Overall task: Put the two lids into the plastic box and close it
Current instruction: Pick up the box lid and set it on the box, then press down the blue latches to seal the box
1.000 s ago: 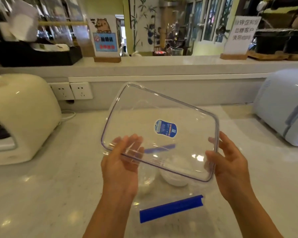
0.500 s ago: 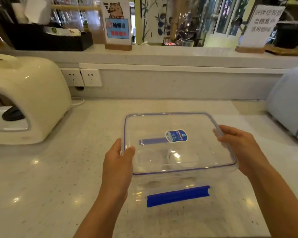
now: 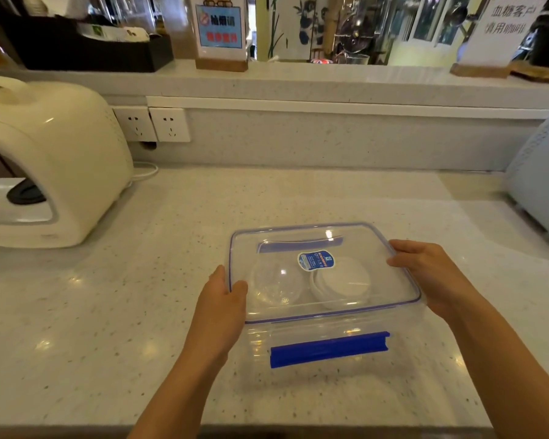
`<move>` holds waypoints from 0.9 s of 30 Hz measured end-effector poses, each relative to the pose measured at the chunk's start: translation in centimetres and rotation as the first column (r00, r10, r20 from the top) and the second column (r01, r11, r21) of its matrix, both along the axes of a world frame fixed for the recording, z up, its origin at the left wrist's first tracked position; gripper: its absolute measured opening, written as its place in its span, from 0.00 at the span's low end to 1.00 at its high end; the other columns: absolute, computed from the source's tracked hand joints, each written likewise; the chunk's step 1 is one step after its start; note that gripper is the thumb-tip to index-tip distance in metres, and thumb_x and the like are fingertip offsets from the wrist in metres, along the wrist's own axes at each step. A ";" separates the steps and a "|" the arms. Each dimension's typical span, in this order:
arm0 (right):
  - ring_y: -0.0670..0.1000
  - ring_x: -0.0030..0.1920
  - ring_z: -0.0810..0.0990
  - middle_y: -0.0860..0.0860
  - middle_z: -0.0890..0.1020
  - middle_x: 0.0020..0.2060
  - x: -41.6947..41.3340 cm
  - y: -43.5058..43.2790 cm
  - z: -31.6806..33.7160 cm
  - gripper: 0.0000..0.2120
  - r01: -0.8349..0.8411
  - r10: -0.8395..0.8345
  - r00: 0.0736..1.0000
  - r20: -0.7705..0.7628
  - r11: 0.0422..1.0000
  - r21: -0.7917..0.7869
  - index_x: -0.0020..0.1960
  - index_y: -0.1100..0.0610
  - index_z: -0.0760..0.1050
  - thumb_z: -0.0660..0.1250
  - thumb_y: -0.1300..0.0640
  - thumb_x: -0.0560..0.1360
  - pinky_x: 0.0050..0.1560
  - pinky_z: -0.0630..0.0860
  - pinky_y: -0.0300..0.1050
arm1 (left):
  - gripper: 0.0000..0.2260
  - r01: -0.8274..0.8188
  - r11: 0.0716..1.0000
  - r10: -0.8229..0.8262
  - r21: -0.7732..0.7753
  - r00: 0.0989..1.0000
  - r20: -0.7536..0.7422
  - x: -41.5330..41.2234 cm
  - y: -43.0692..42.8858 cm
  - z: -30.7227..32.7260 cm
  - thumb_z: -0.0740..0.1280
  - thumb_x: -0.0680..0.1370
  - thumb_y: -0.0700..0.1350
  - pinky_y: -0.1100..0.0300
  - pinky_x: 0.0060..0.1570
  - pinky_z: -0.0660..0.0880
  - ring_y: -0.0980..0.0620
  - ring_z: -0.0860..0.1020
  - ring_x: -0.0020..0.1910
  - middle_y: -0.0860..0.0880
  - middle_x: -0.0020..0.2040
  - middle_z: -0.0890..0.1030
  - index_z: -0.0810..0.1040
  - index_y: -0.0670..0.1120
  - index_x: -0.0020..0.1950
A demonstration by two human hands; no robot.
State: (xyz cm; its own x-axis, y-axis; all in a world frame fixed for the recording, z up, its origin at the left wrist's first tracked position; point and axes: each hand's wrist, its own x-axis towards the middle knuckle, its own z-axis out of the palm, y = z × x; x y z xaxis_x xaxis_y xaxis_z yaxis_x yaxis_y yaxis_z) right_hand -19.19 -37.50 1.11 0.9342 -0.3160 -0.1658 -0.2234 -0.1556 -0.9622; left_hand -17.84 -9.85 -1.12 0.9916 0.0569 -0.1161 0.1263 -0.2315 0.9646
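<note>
A clear plastic box point(image 3: 317, 362) with a blue clasp on its near side stands on the counter. Its clear cover point(image 3: 374, 248), with a blue sticker, lies flat on top of the box. Through the cover I see two round lids inside: a clear domed one point(image 3: 274, 286) on the left and a white one point(image 3: 343, 285) on the right. My left hand point(image 3: 222, 305) grips the cover's left edge. My right hand point(image 3: 431, 274) grips its right edge.
A cream appliance point(image 3: 48, 163) stands at the left, near two wall sockets point(image 3: 152, 124). A pale blue appliance point(image 3: 542, 175) sits at the right edge. A raised ledge point(image 3: 298, 80) behind carries signs and a black tray. The counter's front edge runs just below my forearms.
The cover was held up and tilted a second ago. Both hands brought it down, and it now lies flat on the box.
</note>
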 end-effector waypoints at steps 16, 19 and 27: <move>0.48 0.41 0.82 0.40 0.79 0.45 -1.5 0.2 -1.4 0.13 0.069 -0.074 0.994 0.085 0.996 0.056 0.57 0.45 0.72 0.62 0.60 0.76 0.27 0.78 0.34 | 0.21 0.130 0.959 -0.136 0.251 0.991 0.006 -1.3 -0.3 0.6 0.51 0.81 0.47 0.41 0.67 0.67 0.47 0.60 0.72 0.52 0.76 0.55 0.50 0.56 0.72; 0.48 0.41 0.81 0.40 0.78 0.46 -1.7 0.3 -1.8 0.16 0.070 -0.071 0.995 0.065 0.997 0.015 0.61 0.47 0.71 0.61 0.59 0.76 0.30 0.79 0.36 | 0.22 0.115 0.957 -0.122 0.267 0.992 0.009 -1.6 -0.5 0.5 0.51 0.80 0.47 0.44 0.68 0.66 0.48 0.59 0.72 0.54 0.76 0.53 0.48 0.56 0.72; 0.45 0.48 0.77 0.39 0.74 0.54 -2.7 0.9 -3.5 0.19 0.072 -0.070 0.995 0.076 0.997 -0.032 0.67 0.44 0.65 0.58 0.53 0.77 0.36 0.78 0.36 | 0.25 0.098 0.906 -0.166 0.413 0.977 0.133 -3.0 -0.2 -1.1 0.45 0.72 0.57 0.48 0.73 0.57 0.52 0.53 0.74 0.55 0.76 0.52 0.53 0.58 0.70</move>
State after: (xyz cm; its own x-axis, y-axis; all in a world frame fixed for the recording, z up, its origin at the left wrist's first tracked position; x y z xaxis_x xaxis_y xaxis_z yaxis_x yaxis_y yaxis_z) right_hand -21.85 -36.60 -2.40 0.9186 -0.3862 -0.0836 -0.1623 -0.1759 -0.9709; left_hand -20.85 -10.01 -2.25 0.9964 -0.0679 0.0504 -0.0814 -0.6070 0.7905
